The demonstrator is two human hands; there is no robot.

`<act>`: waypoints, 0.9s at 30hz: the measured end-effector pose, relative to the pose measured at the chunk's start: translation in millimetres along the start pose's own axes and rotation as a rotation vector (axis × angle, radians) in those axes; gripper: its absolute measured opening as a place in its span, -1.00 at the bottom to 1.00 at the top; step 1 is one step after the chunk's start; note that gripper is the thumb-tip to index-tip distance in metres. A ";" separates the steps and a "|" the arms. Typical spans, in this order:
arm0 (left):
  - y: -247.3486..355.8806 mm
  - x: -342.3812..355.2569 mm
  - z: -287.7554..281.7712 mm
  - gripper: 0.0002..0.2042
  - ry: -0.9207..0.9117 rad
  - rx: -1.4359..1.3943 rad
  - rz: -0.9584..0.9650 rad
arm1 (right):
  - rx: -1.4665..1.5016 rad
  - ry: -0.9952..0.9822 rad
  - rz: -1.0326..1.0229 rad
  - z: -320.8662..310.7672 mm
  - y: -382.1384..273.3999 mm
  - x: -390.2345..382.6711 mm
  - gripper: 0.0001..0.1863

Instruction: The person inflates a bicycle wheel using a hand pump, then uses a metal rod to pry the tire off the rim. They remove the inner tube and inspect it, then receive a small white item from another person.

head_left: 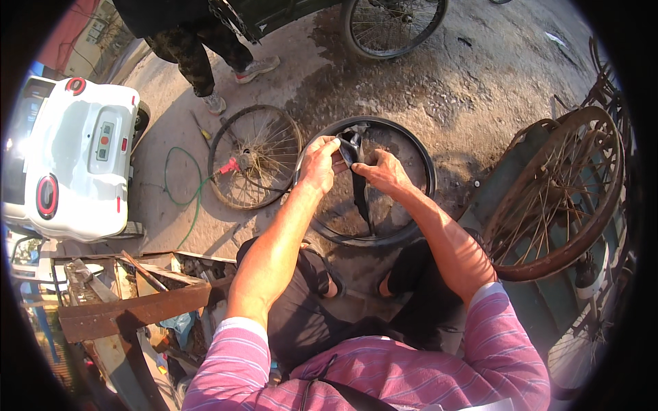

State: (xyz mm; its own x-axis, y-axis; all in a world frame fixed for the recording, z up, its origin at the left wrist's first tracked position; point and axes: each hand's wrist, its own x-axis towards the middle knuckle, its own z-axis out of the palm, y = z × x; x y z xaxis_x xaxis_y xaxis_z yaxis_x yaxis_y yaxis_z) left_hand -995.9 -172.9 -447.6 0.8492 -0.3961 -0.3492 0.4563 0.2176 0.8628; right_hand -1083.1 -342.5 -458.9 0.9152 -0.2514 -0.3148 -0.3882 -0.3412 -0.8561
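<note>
A black rubber inner tube point(361, 195) is stretched between my two hands, and its lower length hangs down inside a black tyre point(430, 171) lying flat on the ground. My left hand point(321, 163) pinches the tube's upper part between thumb and fingers. Just right of it, my right hand point(384, 171) is closed on the same piece, thumb toward the left hand. The tube looks folded or twisted where the hands meet. Left of the tyre lies a spoked bicycle wheel point(255, 162) with a red fitting point(229, 166) beside its hub.
A green hose point(199, 195) loops near a yellow-handled tool point(205, 133). A white vehicle point(82, 157) stands at left. A person in camouflage trousers point(192, 58) stands beyond, beside another wheel point(439, 17). Rusty wheels point(548, 260) lean at right; a scrap-filled box point(130, 312) is at lower left.
</note>
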 end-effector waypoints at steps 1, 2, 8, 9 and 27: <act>1.0 -1.8 2.8 -0.88 0.031 -0.005 0.010 | -0.013 0.000 -0.007 -3.0 -6.5 -3.4 -0.47; 0.9 -2.0 4.3 -0.88 0.023 -0.003 0.016 | -0.027 0.000 -0.014 -4.6 -9.4 -4.2 -0.46; -3.7 3.3 3.4 -0.94 0.015 0.039 0.028 | -0.074 0.041 -0.062 -3.8 -7.9 -0.9 -0.64; -2.1 4.5 5.4 -0.93 0.012 0.048 0.043 | -0.077 0.049 -0.070 -5.2 -7.6 -0.2 -0.65; 13.1 -6.2 -11.6 -0.92 -0.005 0.101 0.025 | 0.005 -0.048 -0.145 -14.1 -16.3 -13.2 -0.70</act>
State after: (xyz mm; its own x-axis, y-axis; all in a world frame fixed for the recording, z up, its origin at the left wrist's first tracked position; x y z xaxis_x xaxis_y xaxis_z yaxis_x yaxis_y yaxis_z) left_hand -992.2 -157.3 -438.3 0.8587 -0.3958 -0.3256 0.4055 0.1363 0.9039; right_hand -1090.4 -346.3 -435.0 0.9658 -0.1563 -0.2068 -0.2511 -0.3660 -0.8961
